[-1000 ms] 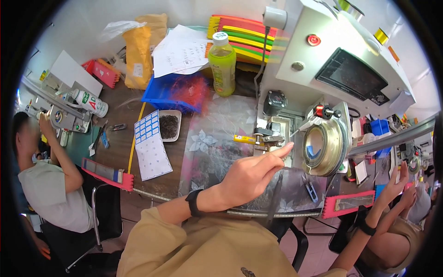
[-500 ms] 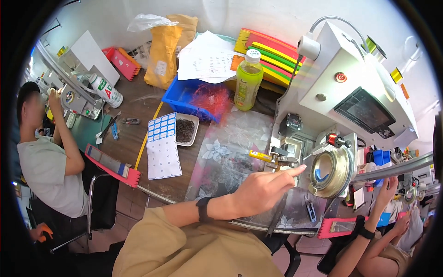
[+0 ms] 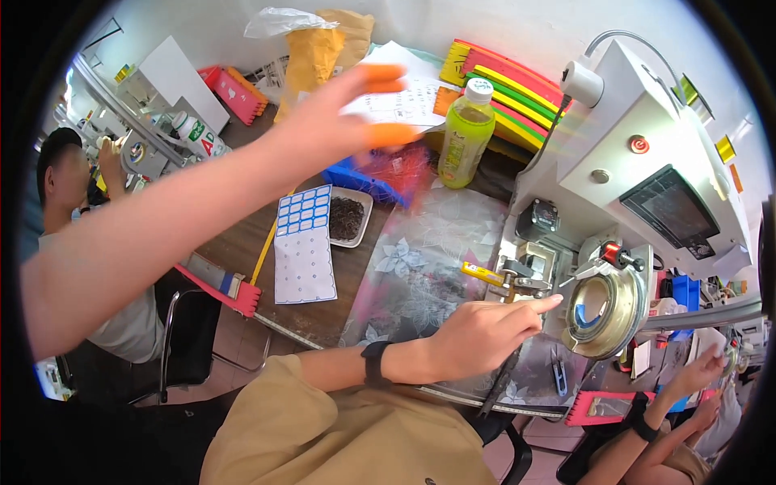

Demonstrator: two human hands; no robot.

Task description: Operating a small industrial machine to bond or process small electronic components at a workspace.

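Observation:
My left hand (image 3: 481, 343), with a black band on the wrist, reaches rightward over the bench. Its index finger is stretched out, the others are partly curled, and it holds nothing. The fingertip lies between a small metal clamp fixture (image 3: 525, 279) and a round spool of pale wire (image 3: 594, 311) on a white machine (image 3: 638, 153); contact cannot be told. My right hand is out of view. From the left edge another person's bare arm crosses in, its blurred hand (image 3: 335, 121) wearing orange finger covers, above a blue bin (image 3: 368, 182) and papers (image 3: 412, 97).
A bottle of yellow-green liquid (image 3: 467, 133) stands behind the clear mat (image 3: 428, 250). Nearby are a white dish of dark bits (image 3: 349, 217), a sticker sheet (image 3: 305, 263) and small snips (image 3: 559, 373). Co-workers sit left and right; coloured boards (image 3: 509, 101) lie at the back.
Another person's arm with orange finger covers has swung up from the lower left across the bench. The view has shifted slightly; my left hand keeps pointing at the same place.

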